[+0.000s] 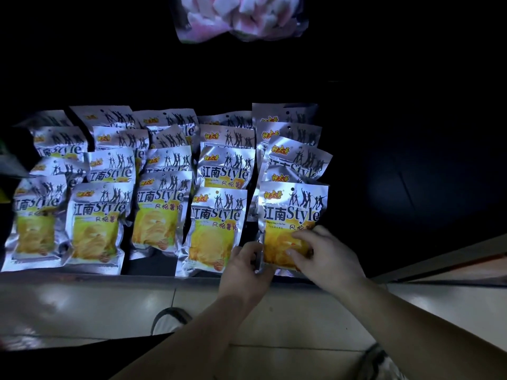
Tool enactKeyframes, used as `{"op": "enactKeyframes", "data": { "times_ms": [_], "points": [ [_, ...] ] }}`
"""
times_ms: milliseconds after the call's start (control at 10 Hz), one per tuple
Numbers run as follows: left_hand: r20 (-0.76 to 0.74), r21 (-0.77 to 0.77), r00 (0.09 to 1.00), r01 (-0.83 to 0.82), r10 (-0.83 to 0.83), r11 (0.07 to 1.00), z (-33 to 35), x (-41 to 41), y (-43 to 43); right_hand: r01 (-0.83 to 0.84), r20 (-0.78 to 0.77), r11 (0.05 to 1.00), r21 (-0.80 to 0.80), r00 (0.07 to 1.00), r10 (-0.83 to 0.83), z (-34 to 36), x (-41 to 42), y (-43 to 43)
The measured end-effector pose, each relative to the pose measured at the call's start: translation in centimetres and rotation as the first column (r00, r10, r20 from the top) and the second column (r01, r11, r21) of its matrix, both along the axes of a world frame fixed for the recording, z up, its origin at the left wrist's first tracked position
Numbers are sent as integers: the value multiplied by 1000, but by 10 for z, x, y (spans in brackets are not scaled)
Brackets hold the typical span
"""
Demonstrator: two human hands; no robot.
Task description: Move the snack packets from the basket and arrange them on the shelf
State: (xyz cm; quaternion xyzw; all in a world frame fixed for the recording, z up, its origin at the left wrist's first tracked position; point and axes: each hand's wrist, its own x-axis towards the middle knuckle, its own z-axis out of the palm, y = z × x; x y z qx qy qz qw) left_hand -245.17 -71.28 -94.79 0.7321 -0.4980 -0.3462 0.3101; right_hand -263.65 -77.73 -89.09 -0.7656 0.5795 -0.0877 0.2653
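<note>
While your left hand (247,263) and right hand (326,253) have fingers (301,236) clamped on the front packet (293,212), five rows of snack packets (164,187) stand on the shelf (82,278), left of and beyond those fingers; basket unseen, remainder uncertain.

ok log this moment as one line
left hand: pinches left edge of front right packet | right hand: holds its lower right corner | shelf: five packet rows | basket: not in view
</note>
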Motion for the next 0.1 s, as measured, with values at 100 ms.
{"op": "enactKeyframes", "data": {
  "times_ms": [100],
  "points": [
    [-109,5,993,-53,53,999,11,1,-5,-7,-20,1000,31,1000,7,7,9,0]
  ]
}}
